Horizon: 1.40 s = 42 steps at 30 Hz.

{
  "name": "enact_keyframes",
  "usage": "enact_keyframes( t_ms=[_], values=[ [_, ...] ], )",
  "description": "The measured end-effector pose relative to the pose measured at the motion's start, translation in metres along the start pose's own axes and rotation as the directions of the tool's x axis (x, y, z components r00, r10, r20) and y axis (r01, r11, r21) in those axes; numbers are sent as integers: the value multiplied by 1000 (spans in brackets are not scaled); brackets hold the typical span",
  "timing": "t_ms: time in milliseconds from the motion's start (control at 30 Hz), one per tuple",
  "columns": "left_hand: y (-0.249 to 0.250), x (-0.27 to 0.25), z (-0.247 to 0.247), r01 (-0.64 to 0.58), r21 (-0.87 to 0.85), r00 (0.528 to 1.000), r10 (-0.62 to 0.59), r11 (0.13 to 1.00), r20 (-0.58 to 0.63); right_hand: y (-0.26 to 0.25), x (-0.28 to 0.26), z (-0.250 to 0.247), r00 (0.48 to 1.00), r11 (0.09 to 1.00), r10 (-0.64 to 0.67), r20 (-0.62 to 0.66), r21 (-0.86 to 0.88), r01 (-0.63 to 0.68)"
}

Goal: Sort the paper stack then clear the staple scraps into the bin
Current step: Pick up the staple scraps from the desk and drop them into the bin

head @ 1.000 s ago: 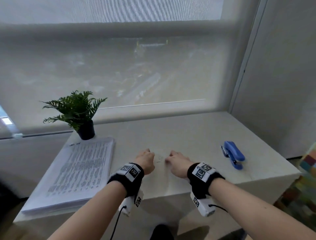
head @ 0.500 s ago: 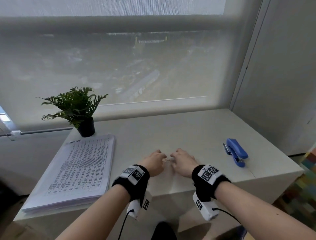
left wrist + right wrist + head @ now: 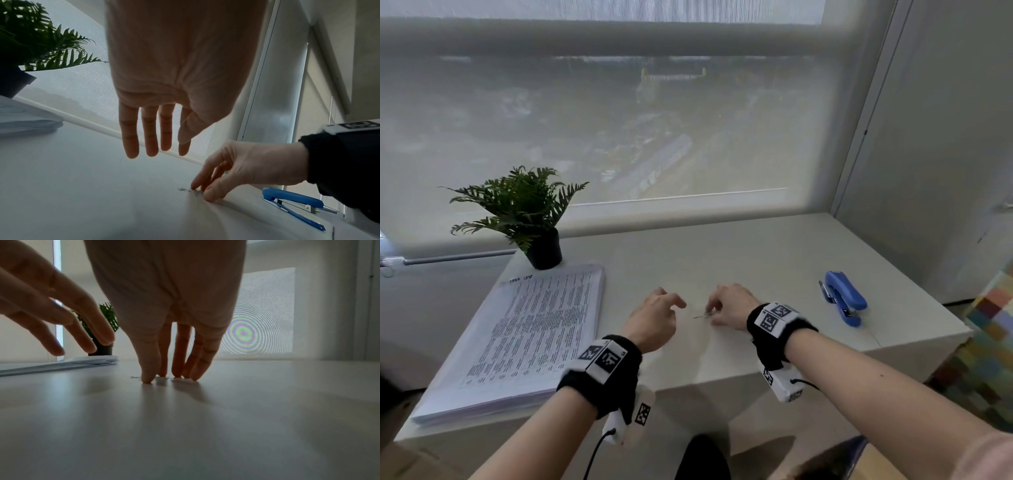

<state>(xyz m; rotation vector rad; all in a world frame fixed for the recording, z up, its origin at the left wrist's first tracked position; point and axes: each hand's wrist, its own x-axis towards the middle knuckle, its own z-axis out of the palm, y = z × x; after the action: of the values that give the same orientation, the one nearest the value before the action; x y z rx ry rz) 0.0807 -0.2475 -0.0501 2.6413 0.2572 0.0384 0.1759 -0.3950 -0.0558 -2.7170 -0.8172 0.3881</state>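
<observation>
A few small staple scraps (image 3: 701, 316) lie on the white table (image 3: 722, 250), midway along its front half. My right hand (image 3: 714, 313) has its thumb and fingertips (image 3: 179, 374) set down on the table right at the scraps (image 3: 162, 378), which still lie flat; one bent staple (image 3: 182, 188) sits just left of them. My left hand (image 3: 667, 303) hovers above the table to the left, its fingers (image 3: 149, 139) hanging straight and holding nothing. The printed paper stack (image 3: 530, 335) lies at the table's left.
A blue stapler (image 3: 844, 296) lies at the right of the table, near its edge. A potted fern (image 3: 534, 219) stands behind the paper stack by the window. Something dark (image 3: 702, 459) shows below the table's front edge. No bin is in view.
My left hand has lifted off the table and drawn away to the left. My right hand has stayed at the scraps, fingertips down.
</observation>
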Motion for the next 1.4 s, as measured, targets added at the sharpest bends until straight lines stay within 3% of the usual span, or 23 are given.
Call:
enact_keyframes(
  t_ms=[300, 467, 633, 900, 1233, 1400],
  values=[
    [10, 0, 3, -9, -1, 999, 9, 1000, 44, 0, 10, 6, 991, 992, 105, -89, 82, -97],
    [3, 1, -3, 13, 1, 1000, -13, 1000, -1, 3, 5, 20, 972, 983, 182, -151, 22, -181],
    [3, 4, -7, 20, 13, 1000, -20, 1000, -18, -3, 5, 26, 974, 986, 160, -163, 82, -148],
    [-2, 3, -6, 9, 10, 1000, -9, 1000, 4, -4, 17, 11, 996, 995, 89, -28, 55, -87],
    [-6, 6, -4, -10, 7, 1000, 10, 1000, 6, -8, 14, 11, 996, 976, -83, 31, -197, 87],
    [-6, 7, -4, -17, 13, 1000, 17, 1000, 10, -20, 15, 14, 996, 942, -78, 52, -324, 90]
  ],
)
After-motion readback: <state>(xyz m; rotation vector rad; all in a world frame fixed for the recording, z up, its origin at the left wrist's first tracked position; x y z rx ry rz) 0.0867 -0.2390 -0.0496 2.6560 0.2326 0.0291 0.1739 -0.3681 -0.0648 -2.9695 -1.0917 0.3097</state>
